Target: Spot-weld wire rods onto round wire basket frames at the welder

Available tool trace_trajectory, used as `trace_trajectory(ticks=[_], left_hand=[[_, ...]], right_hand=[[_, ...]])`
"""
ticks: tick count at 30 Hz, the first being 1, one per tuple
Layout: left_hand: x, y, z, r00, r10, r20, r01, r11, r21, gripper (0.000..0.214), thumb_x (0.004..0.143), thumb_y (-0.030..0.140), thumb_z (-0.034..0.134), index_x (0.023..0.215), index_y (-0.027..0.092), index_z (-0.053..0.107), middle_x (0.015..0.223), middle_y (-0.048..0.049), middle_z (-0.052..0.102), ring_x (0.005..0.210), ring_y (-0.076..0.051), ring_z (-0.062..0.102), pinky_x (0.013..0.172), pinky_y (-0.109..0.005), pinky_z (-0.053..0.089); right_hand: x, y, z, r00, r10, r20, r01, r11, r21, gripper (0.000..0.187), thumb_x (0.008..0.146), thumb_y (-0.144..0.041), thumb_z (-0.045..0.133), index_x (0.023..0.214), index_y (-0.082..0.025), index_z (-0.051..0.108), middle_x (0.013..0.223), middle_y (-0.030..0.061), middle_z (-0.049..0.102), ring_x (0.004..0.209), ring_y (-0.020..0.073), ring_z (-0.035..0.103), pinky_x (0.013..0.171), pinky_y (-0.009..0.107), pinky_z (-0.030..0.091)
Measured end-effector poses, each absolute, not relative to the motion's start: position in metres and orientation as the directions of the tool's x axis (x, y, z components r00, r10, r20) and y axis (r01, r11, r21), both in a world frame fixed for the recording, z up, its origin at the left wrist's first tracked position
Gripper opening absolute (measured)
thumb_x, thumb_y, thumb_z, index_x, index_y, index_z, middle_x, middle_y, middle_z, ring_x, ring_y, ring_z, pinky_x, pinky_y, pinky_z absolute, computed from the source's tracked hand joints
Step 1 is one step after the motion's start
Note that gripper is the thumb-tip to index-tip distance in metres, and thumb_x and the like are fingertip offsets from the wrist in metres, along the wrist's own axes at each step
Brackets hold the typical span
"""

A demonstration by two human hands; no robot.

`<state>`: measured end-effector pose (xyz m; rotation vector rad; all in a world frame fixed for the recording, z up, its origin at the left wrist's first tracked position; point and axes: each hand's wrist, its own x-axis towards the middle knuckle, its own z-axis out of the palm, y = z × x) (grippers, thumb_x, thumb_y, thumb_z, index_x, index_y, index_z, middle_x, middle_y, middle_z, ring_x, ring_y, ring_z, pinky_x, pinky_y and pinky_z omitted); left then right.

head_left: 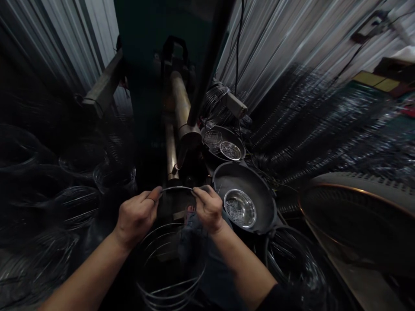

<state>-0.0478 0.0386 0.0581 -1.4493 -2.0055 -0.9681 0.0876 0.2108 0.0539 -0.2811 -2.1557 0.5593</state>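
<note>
Both my hands grip a thin metal wire ring (177, 188) in front of a machine. My left hand (138, 214) pinches the ring's top at the left, thumb and forefinger closed on the wire. My right hand (209, 208) pinches it a little to the right, fingers curled shut. The ring hangs down between my forearms, and more wire loops (171, 285) lie under it. A brass-coloured cylinder (180, 103) of the machine stands just beyond the ring.
A dark pan (256, 185) right of my right hand holds a small steel bowl (240, 208) of small metal pieces. A second pan (227, 138) with a bowl sits farther back. Wire coils (292, 263) and stacked rings (78, 203) crowd both sides. A large fan guard (356, 216) lies at right.
</note>
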Motion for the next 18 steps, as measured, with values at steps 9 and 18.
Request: trace_trajectory(ticks=[9,18], left_hand=[[-0.068,0.065,0.105,-0.648,0.707,0.284,0.665,0.342,0.664,0.033,0.084,0.044,0.049,0.087,0.023,0.074,0.086,-0.0037,0.074,0.079,-0.02,0.069,0.074,-0.028,0.052],[-0.078,0.075,0.132,-0.68,0.723,0.118,0.587,0.442,0.678,0.027,0.077,0.038,0.054,0.084,0.023,0.076,0.086,-0.0038,0.074,0.081,-0.022,0.068,0.074,-0.029,0.051]], right_hand=[[0.068,0.233,0.098,-0.701,0.539,0.467,0.155,0.754,-0.639,0.017,0.077,-0.012,0.057,0.077,-0.02,0.072,0.075,0.0036,0.066,0.069,0.0158,0.062,0.067,0.026,0.05],[0.056,0.245,0.118,-0.742,0.611,0.278,0.247,0.633,-0.733,0.012,0.072,-0.014,0.065,0.076,-0.019,0.074,0.078,0.0039,0.073,0.075,0.0198,0.067,0.075,0.032,0.053]])
